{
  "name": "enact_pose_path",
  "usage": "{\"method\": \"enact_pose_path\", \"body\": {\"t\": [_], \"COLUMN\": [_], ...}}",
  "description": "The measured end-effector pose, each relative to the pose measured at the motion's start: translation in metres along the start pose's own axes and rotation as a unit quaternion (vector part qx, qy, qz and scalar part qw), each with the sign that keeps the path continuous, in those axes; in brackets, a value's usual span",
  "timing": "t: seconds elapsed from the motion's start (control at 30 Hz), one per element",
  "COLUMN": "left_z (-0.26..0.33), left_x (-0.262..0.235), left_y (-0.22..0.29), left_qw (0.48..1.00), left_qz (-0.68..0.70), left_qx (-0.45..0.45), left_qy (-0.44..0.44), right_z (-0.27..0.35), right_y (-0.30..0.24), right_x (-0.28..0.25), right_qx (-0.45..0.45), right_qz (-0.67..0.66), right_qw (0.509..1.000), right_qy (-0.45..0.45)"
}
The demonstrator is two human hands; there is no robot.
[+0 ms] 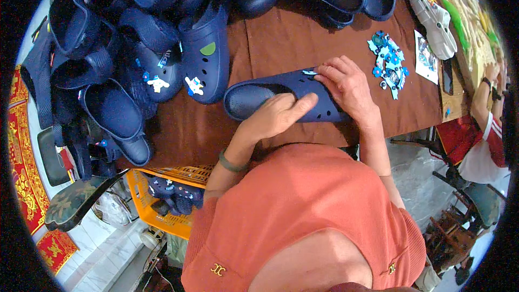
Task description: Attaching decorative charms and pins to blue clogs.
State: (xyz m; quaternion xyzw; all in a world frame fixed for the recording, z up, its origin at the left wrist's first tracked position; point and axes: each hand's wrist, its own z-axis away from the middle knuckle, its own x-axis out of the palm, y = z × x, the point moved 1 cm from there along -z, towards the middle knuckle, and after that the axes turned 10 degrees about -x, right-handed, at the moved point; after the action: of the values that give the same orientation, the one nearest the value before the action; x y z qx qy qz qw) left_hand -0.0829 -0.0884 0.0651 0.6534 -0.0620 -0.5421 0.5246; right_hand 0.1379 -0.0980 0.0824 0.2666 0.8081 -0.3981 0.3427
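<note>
Reaching forward from both sides of the body, the two forearms meet over one navy clog [246,100], which lies on the near part of the brown cloth [324,32], its heel to the left and its toe to the right. The left hand [278,116] puts its fingers toward the foot opening, where they are hidden, so I cannot tell how they press; its thumb points out to the right, over the upper. I judge this clog to be light, of springy foam, giving a little and not fragile. A good hold would be at the rim of the opening, with support from inside. Farther, the right hand [344,85] arches down over the toe part, wrist bent, its fingertips pinching a small blue charm [309,72] at the far side of the upper. This charm I suppose slippery and easy to drop, better taken by its edges. To the right, a pile of charms [388,67] lies apart from the hand.
</note>
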Motion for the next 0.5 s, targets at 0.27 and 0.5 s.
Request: {"method": "enact_pose_path", "body": {"t": [0.27, 0.5], "left_z": [-0.017, -0.021], "left_x": [0.003, 0.011], "left_y": [-0.008, -0.02], "left_qw": [0.918, 0.921], "left_qz": [0.362, 0.344], "left_qx": [-0.096, -0.084], "left_qy": [-0.13, -0.163], "right_z": [-0.002, 0.0], "right_y": [0.004, 0.0], "right_x": [-0.003, 0.003], "right_qx": [-0.042, 0.019], "right_qz": [-0.021, 0.012], "right_qw": [0.996, 0.997], "right_qy": [-0.074, -0.077]}}
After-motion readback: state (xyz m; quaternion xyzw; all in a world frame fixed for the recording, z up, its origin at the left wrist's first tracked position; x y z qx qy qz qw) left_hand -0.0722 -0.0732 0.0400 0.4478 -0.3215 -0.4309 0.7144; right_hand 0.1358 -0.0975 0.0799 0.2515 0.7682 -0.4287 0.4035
